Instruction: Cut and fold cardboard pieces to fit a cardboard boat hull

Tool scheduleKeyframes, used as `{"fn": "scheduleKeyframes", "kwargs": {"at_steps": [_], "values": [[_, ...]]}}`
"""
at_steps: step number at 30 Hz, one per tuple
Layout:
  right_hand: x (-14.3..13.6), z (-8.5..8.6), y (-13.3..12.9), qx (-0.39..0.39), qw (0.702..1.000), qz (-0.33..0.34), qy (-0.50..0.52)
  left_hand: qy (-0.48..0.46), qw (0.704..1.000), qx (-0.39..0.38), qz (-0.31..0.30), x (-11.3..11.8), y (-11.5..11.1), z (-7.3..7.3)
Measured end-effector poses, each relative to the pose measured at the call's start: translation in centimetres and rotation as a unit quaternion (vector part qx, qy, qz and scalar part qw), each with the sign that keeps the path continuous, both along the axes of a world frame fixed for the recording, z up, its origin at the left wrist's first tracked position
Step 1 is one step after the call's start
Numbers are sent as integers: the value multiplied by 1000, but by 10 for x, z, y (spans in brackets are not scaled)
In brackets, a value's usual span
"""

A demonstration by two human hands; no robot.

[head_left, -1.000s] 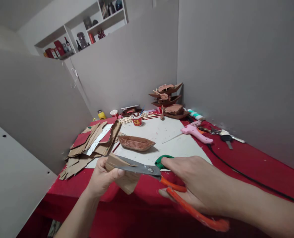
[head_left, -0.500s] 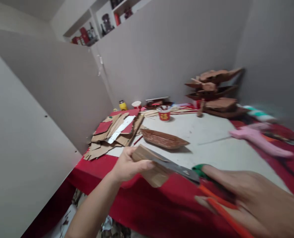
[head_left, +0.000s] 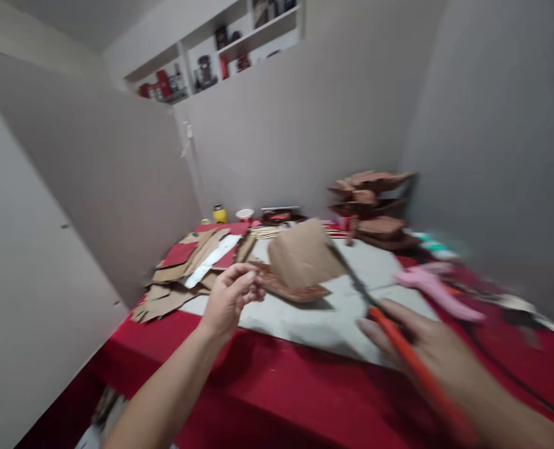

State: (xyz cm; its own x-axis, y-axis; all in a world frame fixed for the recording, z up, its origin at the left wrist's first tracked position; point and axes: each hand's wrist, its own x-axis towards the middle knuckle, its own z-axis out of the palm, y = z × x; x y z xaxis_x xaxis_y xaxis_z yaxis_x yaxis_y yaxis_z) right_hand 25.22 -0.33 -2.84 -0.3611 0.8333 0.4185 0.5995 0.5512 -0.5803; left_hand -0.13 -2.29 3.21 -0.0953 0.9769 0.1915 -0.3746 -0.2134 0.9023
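My right hand [head_left: 426, 349] is closed round the orange handles of a pair of scissors [head_left: 398, 346], blurred by motion. The blades point up and away to the left and meet the right edge of a brown cardboard piece [head_left: 307, 255], raised above the table. My left hand [head_left: 237, 293] is just left of that piece, apart from it. Its fingers are curled in against the thumb, and I see nothing in them. Behind and below the cardboard, partly hidden, lies a ridged brown boat-shaped piece [head_left: 300, 293].
Cardboard scraps [head_left: 174, 290] are heaped at the left of the red-covered table [head_left: 174, 349]. A pink glue gun [head_left: 438, 290] with a cord lies at the right. Brown boat-like models [head_left: 374, 206] are stacked at the back right, thin sticks [head_left: 265, 232] at the back.
My left hand has let go of the cardboard. The piece has risen and turned with the scissors, now in front of the boat-shaped piece. The camera view has shifted too.
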Motion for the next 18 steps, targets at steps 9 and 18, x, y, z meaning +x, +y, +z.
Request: {"fn": "scheduleKeyframes", "kwargs": {"at_steps": [9,18], "values": [[-19,18,-6,-72,991,-43,106,-218,968,-104,-73,64,1,-13],[-27,15,-18,-61,997,-31,31,-174,983,-14,55,87,7,-3]]}}
